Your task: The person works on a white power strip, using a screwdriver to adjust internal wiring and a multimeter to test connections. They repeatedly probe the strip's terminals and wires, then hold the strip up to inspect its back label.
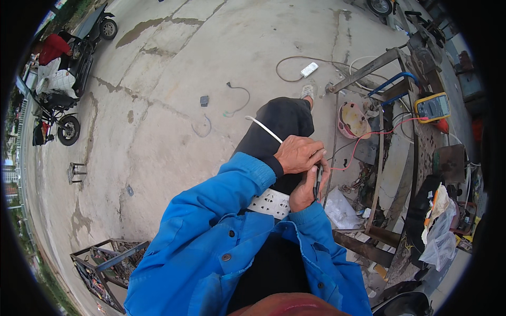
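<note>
Both hands are together above my lap. My left hand (298,154) is closed, palm down, its fingertips meeting those of the other hand; what they pinch is hidden. A white cable (265,129) runs out from under it. Just below, my right hand (304,193) is closed round a dark, slim test probe (318,181). A red test lead (360,138) stretches from near these fingers to a yellow multimeter (433,107) on the metal frame at right. On my lap, partly under the left sleeve, lies a white power strip (270,203).
A rusty metal frame (377,181) stands close on my right, with a pink bowl (352,120) and plastic bags (440,239) about it. A white adapter (309,69), a small dark block (204,100) and loose cables lie on the concrete. A person (54,49) is beside vehicles far left.
</note>
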`<state>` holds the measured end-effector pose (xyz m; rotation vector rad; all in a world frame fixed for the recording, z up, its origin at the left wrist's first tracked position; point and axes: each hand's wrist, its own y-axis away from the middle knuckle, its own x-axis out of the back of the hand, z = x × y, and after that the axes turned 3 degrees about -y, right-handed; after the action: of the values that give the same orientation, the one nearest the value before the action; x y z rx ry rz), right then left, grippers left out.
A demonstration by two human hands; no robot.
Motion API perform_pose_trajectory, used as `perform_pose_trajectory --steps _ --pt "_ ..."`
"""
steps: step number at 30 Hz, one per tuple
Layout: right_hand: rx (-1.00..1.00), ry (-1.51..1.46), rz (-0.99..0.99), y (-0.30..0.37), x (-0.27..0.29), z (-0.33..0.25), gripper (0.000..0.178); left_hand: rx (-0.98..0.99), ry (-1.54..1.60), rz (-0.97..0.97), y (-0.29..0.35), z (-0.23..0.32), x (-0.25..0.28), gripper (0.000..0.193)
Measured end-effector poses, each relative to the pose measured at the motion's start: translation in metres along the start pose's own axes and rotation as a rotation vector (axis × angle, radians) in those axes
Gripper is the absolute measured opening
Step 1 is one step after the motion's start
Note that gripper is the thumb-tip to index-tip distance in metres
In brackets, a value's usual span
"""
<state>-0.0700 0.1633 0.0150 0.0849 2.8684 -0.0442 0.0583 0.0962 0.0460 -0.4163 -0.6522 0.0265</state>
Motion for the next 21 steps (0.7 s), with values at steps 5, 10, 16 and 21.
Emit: perform_pose_trajectory --steps 5,10,16,21 --pt "0.019 0.035 -0.022 0.005 -0.001 -0.007 0.052 -0.05 0.014 0.078 0.009 0.005 0.003 0.024" --pt "0.017 -0.147 -0.081 0.019 -0.014 -0.025 0.055 -0.095 -0.054 0.155 0.021 0.016 0.013 0.027" --pt "0.031 -0.089 -0.023 0.03 -0.012 -0.036 0.056 -0.023 -0.035 0.17 0.03 0.027 0.008 0.026" --pt "0.072 -0.093 0.031 0.031 -0.009 -0.03 0.047 -0.029 -0.061 0.099 0.031 0.025 0.001 0.025"
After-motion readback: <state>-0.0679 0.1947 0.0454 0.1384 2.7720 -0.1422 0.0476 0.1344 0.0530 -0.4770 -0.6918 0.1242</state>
